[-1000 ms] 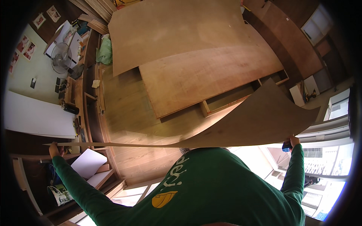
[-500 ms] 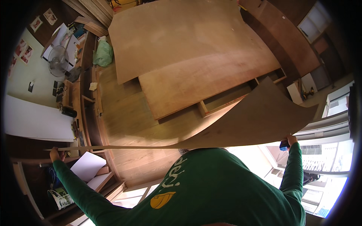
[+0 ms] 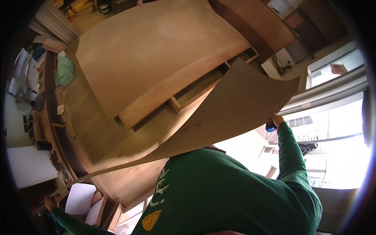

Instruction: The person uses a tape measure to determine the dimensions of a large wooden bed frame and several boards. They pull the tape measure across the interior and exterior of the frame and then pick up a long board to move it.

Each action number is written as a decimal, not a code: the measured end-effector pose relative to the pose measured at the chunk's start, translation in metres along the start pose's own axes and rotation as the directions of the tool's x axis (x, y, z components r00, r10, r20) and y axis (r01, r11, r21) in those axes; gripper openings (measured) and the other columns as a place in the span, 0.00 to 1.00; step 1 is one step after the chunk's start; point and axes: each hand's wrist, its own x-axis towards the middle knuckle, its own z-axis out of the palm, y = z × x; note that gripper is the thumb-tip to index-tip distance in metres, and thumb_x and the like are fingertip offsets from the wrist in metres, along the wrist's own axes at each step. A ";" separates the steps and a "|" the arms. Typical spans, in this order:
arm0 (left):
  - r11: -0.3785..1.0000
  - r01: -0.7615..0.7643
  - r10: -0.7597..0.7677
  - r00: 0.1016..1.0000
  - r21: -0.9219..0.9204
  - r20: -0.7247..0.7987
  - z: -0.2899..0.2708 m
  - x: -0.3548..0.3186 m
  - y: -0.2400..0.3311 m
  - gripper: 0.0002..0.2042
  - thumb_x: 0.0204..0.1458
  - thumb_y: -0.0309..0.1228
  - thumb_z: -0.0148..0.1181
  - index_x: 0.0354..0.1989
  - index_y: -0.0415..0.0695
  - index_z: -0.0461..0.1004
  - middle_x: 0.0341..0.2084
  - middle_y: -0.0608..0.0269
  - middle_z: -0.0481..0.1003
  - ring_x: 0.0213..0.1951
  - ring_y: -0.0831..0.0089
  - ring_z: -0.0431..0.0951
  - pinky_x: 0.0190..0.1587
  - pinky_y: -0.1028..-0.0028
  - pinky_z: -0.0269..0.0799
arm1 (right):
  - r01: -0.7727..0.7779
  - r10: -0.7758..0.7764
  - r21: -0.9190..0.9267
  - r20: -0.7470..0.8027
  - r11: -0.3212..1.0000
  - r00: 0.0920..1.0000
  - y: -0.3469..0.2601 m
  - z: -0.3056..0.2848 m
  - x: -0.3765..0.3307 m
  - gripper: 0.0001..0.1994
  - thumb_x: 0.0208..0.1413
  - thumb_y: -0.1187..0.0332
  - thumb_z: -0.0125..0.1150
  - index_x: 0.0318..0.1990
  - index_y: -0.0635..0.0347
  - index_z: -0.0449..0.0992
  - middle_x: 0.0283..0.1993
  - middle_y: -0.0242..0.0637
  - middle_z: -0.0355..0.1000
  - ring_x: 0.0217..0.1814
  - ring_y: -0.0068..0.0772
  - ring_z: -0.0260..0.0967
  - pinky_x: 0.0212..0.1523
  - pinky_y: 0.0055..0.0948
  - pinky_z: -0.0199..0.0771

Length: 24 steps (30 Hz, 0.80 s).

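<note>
A thin, curving brown plywood sheet (image 3: 223, 105) stretches across in front of me. My right hand (image 3: 279, 120) is closed on its near edge at the right. A small blue and black object (image 3: 270, 126) shows in or beside that hand, its kind unclear. At the far lower left, my left hand (image 3: 50, 203) is closed at the sheet's narrow-looking left end, its fingers dim. Beyond lies a second, larger plywood sheet (image 3: 156, 51) on a wooden panel (image 3: 145, 113) with an open frame (image 3: 176, 103) underneath.
Another person's hand (image 3: 140, 3) is at the large sheet's far edge. Along the left run a long wooden cabinet (image 3: 51, 102), a fan (image 3: 22, 92) and a green bag (image 3: 64, 70). Below lies a white board (image 3: 79, 199). Bright windows (image 3: 333, 121) line the right.
The view has turned, and the scene has shifted leftward. The large sheet now covers more of the panel beneath, and another person's hand has appeared. Both my hands still hold the nearer sheet.
</note>
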 end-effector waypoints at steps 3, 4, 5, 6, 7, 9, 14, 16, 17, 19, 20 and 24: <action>0.996 -0.041 0.040 0.999 -0.075 -0.021 0.002 0.004 -0.004 0.18 0.44 0.51 0.53 0.41 0.58 0.71 0.24 0.76 0.74 0.27 0.82 0.73 0.27 0.77 0.60 | 0.004 -0.010 -0.176 -0.031 0.984 0.999 -0.020 0.000 -0.036 0.18 0.45 0.56 0.54 0.32 0.65 0.73 0.26 0.39 0.71 0.22 0.32 0.69 0.20 0.32 0.68; 0.994 -0.058 0.055 0.998 -0.088 -0.034 0.002 0.003 -0.002 0.18 0.44 0.51 0.53 0.41 0.57 0.71 0.25 0.75 0.74 0.27 0.82 0.73 0.27 0.77 0.60 | 0.011 -0.019 -0.204 -0.038 0.979 0.999 -0.020 0.000 -0.040 0.18 0.45 0.56 0.54 0.33 0.65 0.73 0.26 0.40 0.71 0.23 0.33 0.70 0.20 0.32 0.69; 0.994 -0.065 0.062 0.997 -0.087 -0.035 0.006 0.004 -0.002 0.18 0.44 0.51 0.53 0.41 0.57 0.71 0.25 0.75 0.74 0.27 0.81 0.73 0.27 0.77 0.60 | 0.016 -0.028 -0.234 -0.046 0.972 0.999 -0.021 -0.002 -0.042 0.19 0.44 0.55 0.54 0.33 0.65 0.73 0.26 0.41 0.71 0.23 0.34 0.70 0.20 0.32 0.69; 0.993 -0.073 0.069 0.997 -0.097 -0.046 0.002 0.005 -0.003 0.18 0.44 0.51 0.53 0.41 0.57 0.71 0.25 0.75 0.74 0.27 0.81 0.73 0.27 0.77 0.60 | 0.005 -0.025 -0.233 -0.084 0.972 0.996 -0.026 -0.001 -0.042 0.20 0.44 0.54 0.54 0.33 0.65 0.74 0.27 0.42 0.71 0.23 0.36 0.70 0.20 0.33 0.69; 0.991 -0.084 0.078 0.995 -0.101 -0.053 0.000 0.007 -0.005 0.18 0.44 0.51 0.53 0.41 0.57 0.71 0.25 0.74 0.74 0.27 0.81 0.73 0.27 0.77 0.61 | 0.018 -0.040 -0.241 -0.084 0.970 0.996 -0.029 -0.003 -0.041 0.20 0.44 0.54 0.54 0.33 0.65 0.74 0.27 0.41 0.71 0.23 0.36 0.70 0.20 0.33 0.69; 0.990 -0.098 0.090 0.993 -0.107 -0.072 -0.006 0.011 -0.010 0.18 0.45 0.51 0.54 0.41 0.56 0.71 0.25 0.74 0.74 0.28 0.80 0.73 0.27 0.76 0.61 | 0.043 -0.068 -0.259 -0.087 0.965 0.994 -0.038 -0.009 -0.041 0.19 0.44 0.54 0.55 0.32 0.65 0.74 0.27 0.41 0.71 0.23 0.35 0.69 0.21 0.34 0.69; 0.986 -0.143 0.134 0.986 -0.082 -0.103 0.008 0.011 -0.020 0.18 0.45 0.50 0.54 0.41 0.55 0.71 0.26 0.72 0.74 0.28 0.79 0.73 0.28 0.76 0.62 | 0.096 -0.120 -0.192 -0.117 0.977 0.986 -0.072 -0.022 -0.048 0.20 0.42 0.54 0.55 0.33 0.64 0.75 0.26 0.41 0.71 0.24 0.35 0.69 0.21 0.34 0.68; 0.982 -0.178 0.170 0.977 -0.057 -0.126 0.015 0.008 -0.021 0.18 0.45 0.50 0.54 0.41 0.54 0.71 0.26 0.71 0.74 0.29 0.78 0.73 0.29 0.75 0.62 | 0.136 -0.166 -0.224 -0.121 0.965 0.979 -0.077 -0.031 -0.029 0.19 0.42 0.54 0.55 0.32 0.64 0.75 0.25 0.42 0.71 0.22 0.35 0.68 0.20 0.33 0.68; 0.979 -0.201 0.193 0.971 -0.038 -0.140 0.015 0.004 -0.023 0.18 0.45 0.49 0.54 0.41 0.54 0.71 0.26 0.71 0.74 0.29 0.78 0.73 0.29 0.75 0.62 | 0.154 -0.189 -0.248 -0.128 0.957 0.974 -0.082 -0.031 -0.020 0.19 0.43 0.55 0.55 0.31 0.65 0.75 0.25 0.42 0.70 0.21 0.36 0.68 0.20 0.34 0.67; 0.964 -0.265 0.262 0.946 0.015 -0.192 0.019 -0.007 -0.025 0.18 0.45 0.49 0.54 0.42 0.54 0.71 0.27 0.70 0.74 0.29 0.77 0.73 0.29 0.75 0.63 | 0.192 -0.240 -0.287 -0.140 0.938 0.961 -0.098 -0.029 -0.018 0.19 0.43 0.55 0.54 0.31 0.66 0.75 0.24 0.43 0.70 0.20 0.37 0.68 0.19 0.34 0.68; 0.952 -0.303 0.307 0.927 0.053 -0.214 0.023 -0.012 -0.027 0.18 0.45 0.49 0.54 0.42 0.54 0.71 0.27 0.70 0.74 0.29 0.77 0.74 0.29 0.75 0.63 | 0.211 -0.265 -0.305 -0.148 0.929 0.953 -0.108 -0.026 -0.025 0.20 0.44 0.55 0.54 0.31 0.66 0.75 0.23 0.43 0.70 0.20 0.37 0.68 0.19 0.35 0.68; 0.844 -0.465 0.532 0.792 0.267 -0.300 0.047 -0.061 -0.033 0.18 0.45 0.48 0.55 0.42 0.53 0.71 0.27 0.69 0.74 0.30 0.76 0.74 0.30 0.74 0.63 | 0.189 -0.253 -0.331 -0.160 0.924 0.954 -0.111 -0.029 -0.003 0.20 0.45 0.54 0.53 0.27 0.67 0.75 0.23 0.45 0.70 0.21 0.39 0.69 0.20 0.39 0.70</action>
